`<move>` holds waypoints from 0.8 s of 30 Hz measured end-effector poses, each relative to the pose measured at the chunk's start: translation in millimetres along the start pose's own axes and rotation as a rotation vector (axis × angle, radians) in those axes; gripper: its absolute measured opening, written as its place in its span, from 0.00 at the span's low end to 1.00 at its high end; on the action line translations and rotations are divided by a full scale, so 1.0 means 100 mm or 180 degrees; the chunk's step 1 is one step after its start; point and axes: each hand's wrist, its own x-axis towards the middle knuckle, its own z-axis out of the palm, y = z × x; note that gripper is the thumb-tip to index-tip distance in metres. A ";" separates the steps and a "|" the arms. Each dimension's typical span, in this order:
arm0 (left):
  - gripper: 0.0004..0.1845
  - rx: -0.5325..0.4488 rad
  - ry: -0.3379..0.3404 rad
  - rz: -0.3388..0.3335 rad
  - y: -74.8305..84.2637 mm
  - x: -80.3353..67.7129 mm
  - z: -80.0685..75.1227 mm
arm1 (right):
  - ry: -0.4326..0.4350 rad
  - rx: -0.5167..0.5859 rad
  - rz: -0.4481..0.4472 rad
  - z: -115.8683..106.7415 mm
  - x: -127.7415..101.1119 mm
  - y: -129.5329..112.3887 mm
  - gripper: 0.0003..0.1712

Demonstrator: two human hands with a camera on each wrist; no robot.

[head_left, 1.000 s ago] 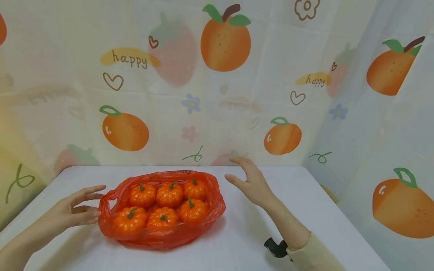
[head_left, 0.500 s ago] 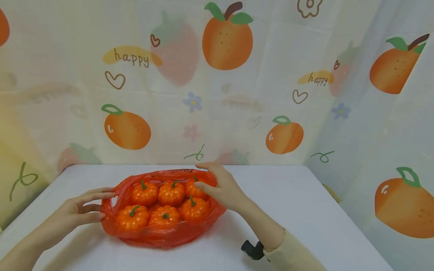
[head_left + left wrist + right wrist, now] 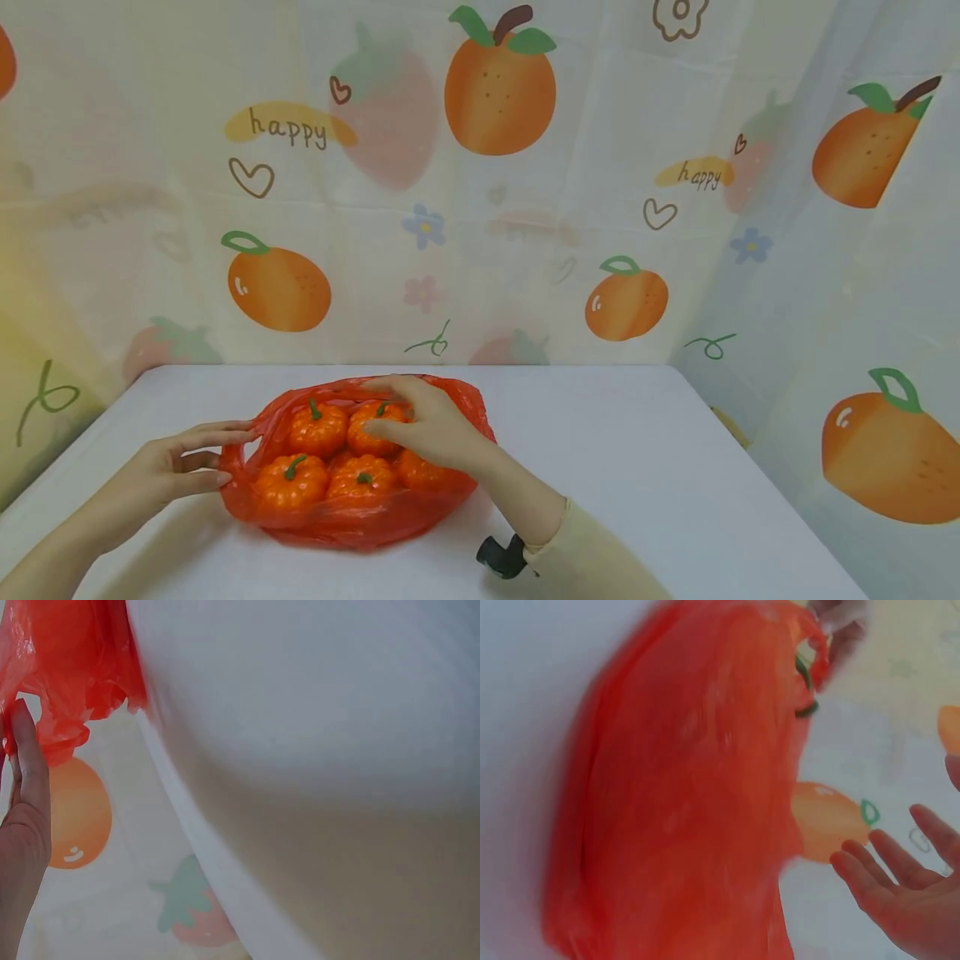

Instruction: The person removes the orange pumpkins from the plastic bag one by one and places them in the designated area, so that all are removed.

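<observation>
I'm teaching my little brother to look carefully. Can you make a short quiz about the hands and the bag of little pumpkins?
1. True or false: the red bag lies on the white table.
2. Which hand reaches in among the small pumpkins? A) the left hand B) the right hand C) neither
3. Fill in the missing word: the left hand touches the bag at its ____ edge, as the head view shows it.

Key
1. True.
2. B. The right hand lies over the pumpkins inside the bag's open mouth.
3. Left. Its fingers rest at the bag's rim there.
</observation>
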 end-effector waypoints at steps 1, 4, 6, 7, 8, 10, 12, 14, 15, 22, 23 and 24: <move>0.24 -0.0018 -0.0011 -0.0017 0.00 0.00 0.00 | -0.0028 0.0010 0.0007 0.04 0.01 -0.01 0.25; 0.24 -0.0031 -0.0026 -0.0077 0.01 0.00 -0.01 | -0.0098 -0.0069 -0.0015 0.14 0.06 -0.05 0.25; 0.24 -0.0044 -0.0028 -0.0109 0.00 0.00 -0.01 | -0.0143 -0.0120 -0.0019 0.22 0.10 -0.06 0.25; 0.25 -0.0061 -0.0033 -0.0118 0.00 0.00 -0.02 | -0.0169 -0.0131 -0.0030 0.26 0.11 -0.07 0.25; 0.25 -0.0067 -0.0039 -0.0122 0.00 0.00 -0.02 | -0.0194 -0.0156 -0.0049 0.29 0.13 -0.08 0.25; 0.25 -0.0114 -0.0068 -0.0136 -0.01 -0.01 -0.03 | -0.0244 -0.0171 -0.0065 0.36 0.17 -0.09 0.26; 0.26 -0.0173 -0.0116 -0.0164 -0.01 -0.01 -0.04 | -0.0291 -0.0159 -0.0090 0.42 0.20 -0.10 0.27; 0.26 -0.0223 -0.0169 -0.0221 -0.02 0.00 -0.05 | -0.0320 -0.0163 -0.0098 0.47 0.23 -0.11 0.27; 0.26 -0.0265 -0.0196 -0.0265 -0.02 0.01 -0.05 | -0.0324 -0.0174 -0.0095 0.49 0.24 -0.12 0.27; 0.27 -0.0597 -0.0434 -0.0543 -0.03 0.11 -0.10 | -0.0363 -0.0138 -0.0053 0.59 0.31 -0.11 0.27; 0.27 -0.0648 -0.0474 -0.0551 -0.03 0.12 -0.11 | -0.0370 -0.0136 -0.0034 0.60 0.32 -0.12 0.26; 0.27 -0.0693 -0.0510 -0.0555 -0.03 0.13 -0.13 | -0.0378 -0.0121 -0.0006 0.61 0.33 -0.12 0.26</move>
